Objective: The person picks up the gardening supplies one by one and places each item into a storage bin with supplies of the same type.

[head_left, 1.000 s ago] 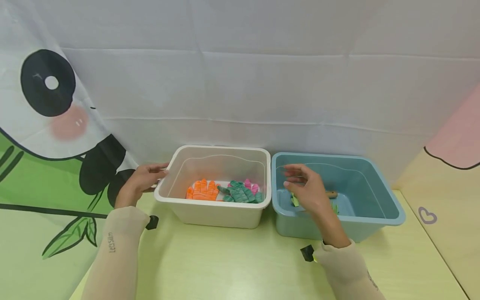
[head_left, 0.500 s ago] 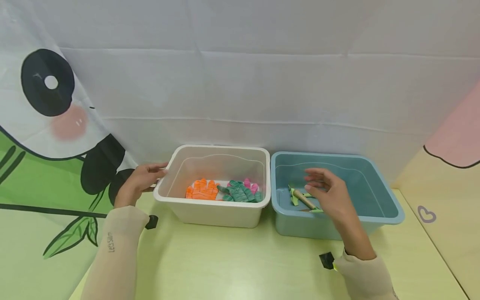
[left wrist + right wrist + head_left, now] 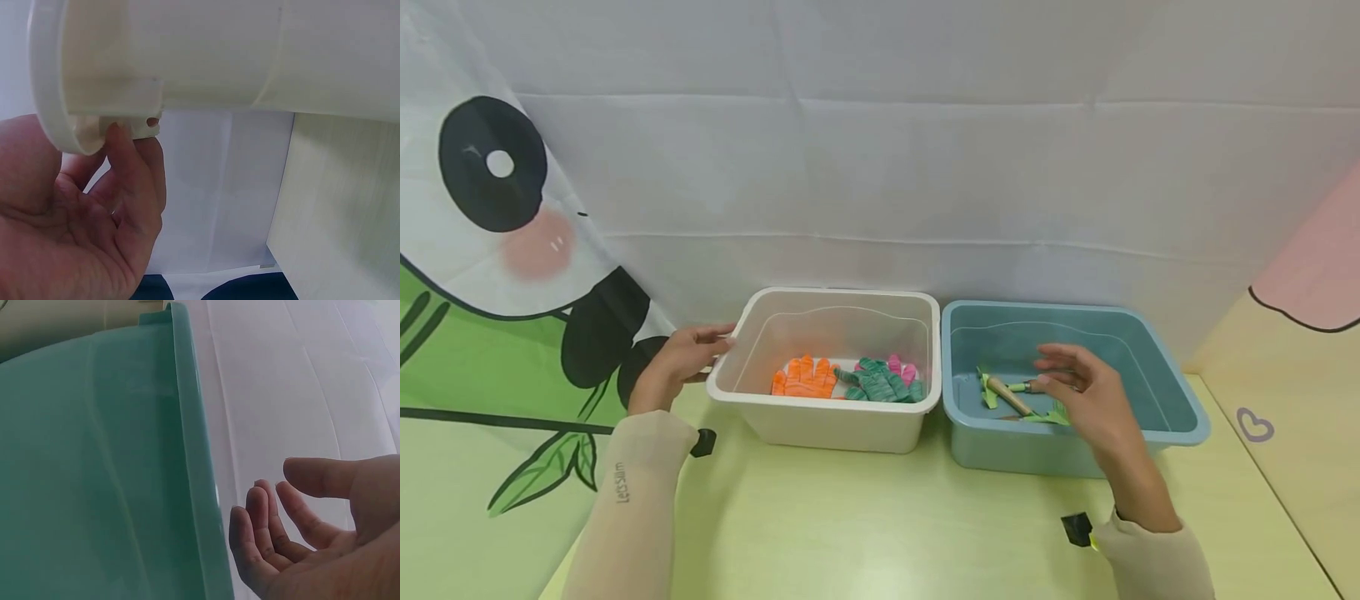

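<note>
My left hand [image 3: 683, 362] grips the left rim of a white plastic bin [image 3: 835, 425]; the left wrist view shows its fingers [image 3: 128, 156] curled up under the lip. An orange glove [image 3: 805, 379], a green glove [image 3: 880, 382] and a partly hidden pink glove [image 3: 910, 372] lie in that bin. Over the blue bin [image 3: 1037, 454] hovers my right hand [image 3: 1093, 396], holding nothing, its fingers loosely bent and apart. Below it are small green garden tools with wooden handles [image 3: 1009, 396], partly covered by the hand. One light green tool head [image 3: 988, 392] shows at the left.
Both bins stand side by side on a pale yellow table [image 3: 850, 525], close to a white cloth backdrop [image 3: 880, 183]. A printed panel [image 3: 505, 333] is on the left, and a yellow and pink one [image 3: 1292, 375] on the right.
My right hand has moved rightward over the blue bin, uncovering more of the green tools and a wooden handle. My left hand stays on the white bin's rim.
</note>
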`<state>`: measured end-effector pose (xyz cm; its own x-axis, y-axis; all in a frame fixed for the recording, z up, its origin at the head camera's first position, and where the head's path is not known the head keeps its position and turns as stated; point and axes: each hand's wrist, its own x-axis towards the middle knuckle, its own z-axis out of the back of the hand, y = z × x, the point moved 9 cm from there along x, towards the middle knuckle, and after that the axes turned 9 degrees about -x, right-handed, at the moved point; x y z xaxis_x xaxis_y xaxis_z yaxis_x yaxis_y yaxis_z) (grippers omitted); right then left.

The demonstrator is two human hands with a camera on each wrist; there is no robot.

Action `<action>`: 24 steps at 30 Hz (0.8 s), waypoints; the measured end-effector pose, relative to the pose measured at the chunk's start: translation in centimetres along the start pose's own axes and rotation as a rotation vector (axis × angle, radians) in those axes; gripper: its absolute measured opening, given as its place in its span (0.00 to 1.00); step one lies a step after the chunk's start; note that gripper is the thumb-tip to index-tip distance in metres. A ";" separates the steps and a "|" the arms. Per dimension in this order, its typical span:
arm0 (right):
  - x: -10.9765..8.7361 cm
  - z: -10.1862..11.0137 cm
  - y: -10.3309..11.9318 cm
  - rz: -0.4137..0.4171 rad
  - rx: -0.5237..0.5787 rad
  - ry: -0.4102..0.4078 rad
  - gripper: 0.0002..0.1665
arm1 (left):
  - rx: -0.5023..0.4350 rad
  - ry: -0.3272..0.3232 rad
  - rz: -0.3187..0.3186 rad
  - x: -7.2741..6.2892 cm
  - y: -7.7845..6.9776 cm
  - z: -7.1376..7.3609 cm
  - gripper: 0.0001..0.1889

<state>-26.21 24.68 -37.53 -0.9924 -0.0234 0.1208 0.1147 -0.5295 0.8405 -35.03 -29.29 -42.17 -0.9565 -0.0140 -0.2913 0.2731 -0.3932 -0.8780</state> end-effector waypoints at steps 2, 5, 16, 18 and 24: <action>-0.1 0.3 -0.3 0.000 -0.007 -0.009 0.25 | -0.003 0.001 0.001 0.0 0.0 0.0 0.32; -0.2 0.8 -0.7 0.001 -0.019 -0.018 0.25 | -0.005 0.001 0.003 0.1 0.1 0.0 0.32; -0.9 1.6 -3.1 -0.041 -0.023 -0.014 0.25 | 0.000 -0.004 0.005 0.1 0.1 0.2 0.32; -1.0 1.8 -3.3 -0.039 -0.022 -0.023 0.24 | 0.000 -0.004 0.005 0.1 0.2 0.2 0.32; -1.3 2.6 -3.5 -0.005 0.003 -0.044 0.22 | -0.009 0.000 -0.003 0.0 0.1 0.1 0.32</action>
<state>-25.21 28.82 -39.27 -0.9901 0.0167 0.1393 0.1097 -0.5267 0.8430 -34.98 -29.39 -42.23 -0.9574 -0.0132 -0.2885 0.2712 -0.3852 -0.8821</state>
